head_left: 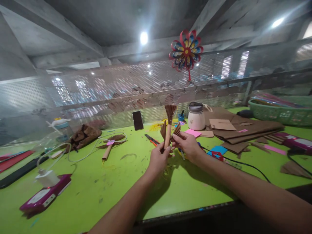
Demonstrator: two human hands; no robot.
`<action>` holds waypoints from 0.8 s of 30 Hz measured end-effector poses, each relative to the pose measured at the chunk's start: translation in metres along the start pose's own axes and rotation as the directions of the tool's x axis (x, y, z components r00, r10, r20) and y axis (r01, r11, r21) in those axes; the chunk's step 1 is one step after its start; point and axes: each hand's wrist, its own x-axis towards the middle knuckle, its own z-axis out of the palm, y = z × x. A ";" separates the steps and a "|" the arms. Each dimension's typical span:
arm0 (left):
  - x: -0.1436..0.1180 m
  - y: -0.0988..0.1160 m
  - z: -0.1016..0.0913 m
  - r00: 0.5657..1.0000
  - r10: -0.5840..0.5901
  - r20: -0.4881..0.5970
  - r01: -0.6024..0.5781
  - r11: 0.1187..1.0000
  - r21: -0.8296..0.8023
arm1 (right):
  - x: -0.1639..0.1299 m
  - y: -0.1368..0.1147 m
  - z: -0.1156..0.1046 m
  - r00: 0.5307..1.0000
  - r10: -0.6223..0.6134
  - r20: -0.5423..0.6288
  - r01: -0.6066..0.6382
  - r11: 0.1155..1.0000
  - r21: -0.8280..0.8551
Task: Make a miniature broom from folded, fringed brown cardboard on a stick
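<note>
My left hand point(158, 159) grips the lower end of a brown rolled paper stick point(167, 136) held upright over the green table point(117, 182). A pleated brown paper fan point(170, 111) tops the stick. Smaller pleated brown pieces point(176, 130) flank it at mid-height. My right hand point(187, 144) pinches the right-hand pleated piece against the stick. A finished brown paper tree point(110, 143) lies flat on the table to the left.
A perforated metal screen point(97, 94) backs the table, with a colourful paper pinwheel point(186, 51) hung on it. A phone point(137, 120), a white jar point(196, 117), brown paper sheets point(243, 130), a green basket point(280, 112), white cable with charger point(47, 177) and scissors point(151, 139) lie around.
</note>
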 end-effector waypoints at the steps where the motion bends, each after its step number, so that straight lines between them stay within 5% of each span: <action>1: 0.000 0.000 0.000 1.000 -0.001 0.002 0.001 1.000 -0.006 | 0.000 0.000 0.000 1.000 0.000 0.003 0.000 1.000 0.002; 6: 0.005 -0.003 -0.005 1.000 0.013 0.000 -0.013 1.000 -0.026 | 0.000 -0.002 -0.001 1.000 0.009 -0.011 -0.010 1.000 -0.006; 10: 0.007 -0.005 -0.010 0.998 0.019 -0.056 -0.020 0.999 -0.030 | -0.003 -0.001 -0.002 0.999 -0.048 0.013 0.049 0.977 -0.205; 16: 0.009 -0.005 -0.012 0.997 0.029 -0.069 -0.031 0.999 -0.029 | -0.010 0.004 0.000 0.923 -0.278 0.267 0.385 0.705 -0.596; 24: 0.017 -0.022 -0.014 0.994 0.084 -0.064 -0.084 0.996 0.000 | -0.018 0.007 0.005 0.902 -0.226 0.368 0.430 0.549 -0.717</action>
